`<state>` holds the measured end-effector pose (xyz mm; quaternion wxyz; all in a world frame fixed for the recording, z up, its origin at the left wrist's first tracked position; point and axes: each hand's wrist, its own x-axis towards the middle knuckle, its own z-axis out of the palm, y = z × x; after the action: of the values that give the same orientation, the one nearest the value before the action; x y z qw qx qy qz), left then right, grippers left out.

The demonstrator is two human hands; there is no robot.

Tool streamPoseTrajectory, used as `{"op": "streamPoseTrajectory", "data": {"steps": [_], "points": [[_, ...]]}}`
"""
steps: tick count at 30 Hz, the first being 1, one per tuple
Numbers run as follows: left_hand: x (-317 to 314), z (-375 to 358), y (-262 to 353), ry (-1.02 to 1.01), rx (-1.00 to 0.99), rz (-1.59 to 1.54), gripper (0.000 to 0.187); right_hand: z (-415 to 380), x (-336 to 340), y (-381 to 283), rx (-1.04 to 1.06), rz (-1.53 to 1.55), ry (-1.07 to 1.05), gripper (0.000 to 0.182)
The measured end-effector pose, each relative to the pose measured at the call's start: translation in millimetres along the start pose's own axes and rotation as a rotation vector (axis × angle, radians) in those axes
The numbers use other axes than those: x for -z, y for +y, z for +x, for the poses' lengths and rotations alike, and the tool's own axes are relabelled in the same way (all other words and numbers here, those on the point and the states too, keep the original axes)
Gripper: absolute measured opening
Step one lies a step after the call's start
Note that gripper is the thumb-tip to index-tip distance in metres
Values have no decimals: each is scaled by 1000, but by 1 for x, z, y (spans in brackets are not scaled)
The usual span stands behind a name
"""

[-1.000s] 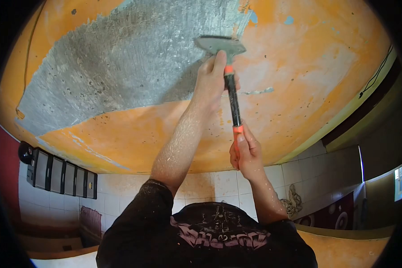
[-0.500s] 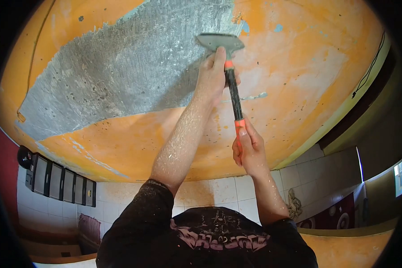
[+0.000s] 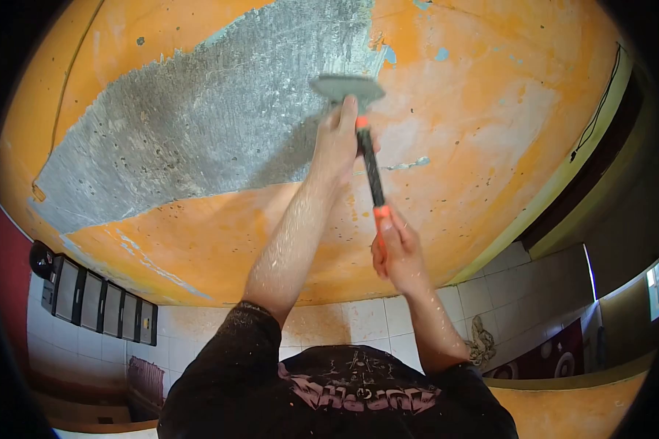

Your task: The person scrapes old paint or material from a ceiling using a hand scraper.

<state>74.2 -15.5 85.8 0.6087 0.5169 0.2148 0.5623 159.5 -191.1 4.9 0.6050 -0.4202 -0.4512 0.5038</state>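
Note:
A long-handled scraper point(image 3: 372, 164) with a wide grey blade and a black and orange handle is held in both hands against the wall. My left hand point(image 3: 337, 143) is closed around the neck just below the blade, its thumb lying up on the blade. Lower down, my right hand point(image 3: 400, 252) wraps the orange end of the handle. The blade sits near the right border of a bare grey patch point(image 3: 198, 117), where orange paint point(image 3: 483, 132) begins. Pale flakes cover both forearms. The fingers of my left hand are partly hidden behind the handle.
A cable point(image 3: 64, 95) runs down the wall at left, and a dark wire point(image 3: 597, 113) hangs at right. On the tiled floor point(image 3: 366, 318) stand a black rack with grey panels point(image 3: 95, 293), a crumpled cloth point(image 3: 482, 340) and a dark red patterned mat point(image 3: 542, 355).
The scraper and both hands have moved slightly down and left in the view, the blade a little lower on the wall. My view has shifted slightly too. Both hands keep their hold.

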Motion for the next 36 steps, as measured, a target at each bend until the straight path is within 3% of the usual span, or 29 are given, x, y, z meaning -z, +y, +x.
{"op": "streamPoseTrajectory", "data": {"steps": [2,5,12,17,22,26,29,32,36], "points": [[24,-30,-41,61,91,-17,44,-13,6,48,-7,-52,-12,52],[23,-28,-41,82,108,-24,45,-15,11,70,3,-58,1,51],[-27,17,30,-7,-47,2,44,12,5,-39,18,69,-11,50],[9,-13,-18,40,70,-59,41,-9,10,0,-38,-1,-45,47],[-18,8,19,8,-52,-17,46,10,17,-33,-17,-11,-55,48],[-28,3,30,71,-29,-2,44,13,16,-36,35,-16,-44,51],[1,-17,-11,65,55,-3,43,-6,19,7,-46,-6,-54,51],[5,-17,-19,55,49,-26,42,-1,18,9,-29,-36,-64,49],[-26,21,35,4,-70,3,44,25,13,-41,81,-96,-54,48]]}}
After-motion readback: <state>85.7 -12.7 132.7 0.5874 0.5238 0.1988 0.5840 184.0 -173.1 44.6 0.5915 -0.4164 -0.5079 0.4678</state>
